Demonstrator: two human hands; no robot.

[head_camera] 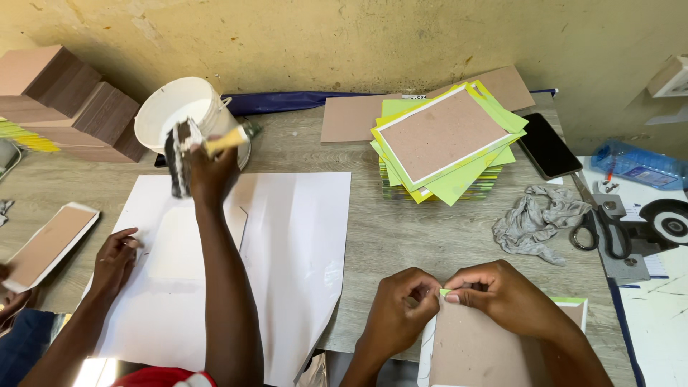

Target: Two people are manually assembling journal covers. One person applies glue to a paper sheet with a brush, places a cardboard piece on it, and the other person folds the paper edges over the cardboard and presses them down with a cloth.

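Flat brown board, pinched green edge

Craft workshop: stacked board covers, glue bucket, scissors, worn worktable.

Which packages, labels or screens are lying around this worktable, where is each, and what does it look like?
Phone: flat on the table's right side beside the green stack; a black rectangle, screen dark.
Blue packet: far right by the wall; clear blue wrapper with a pale label.
White box: on the wall at the right edge; small, rectangular.
White bucket: far left of centre; round, no label visible.
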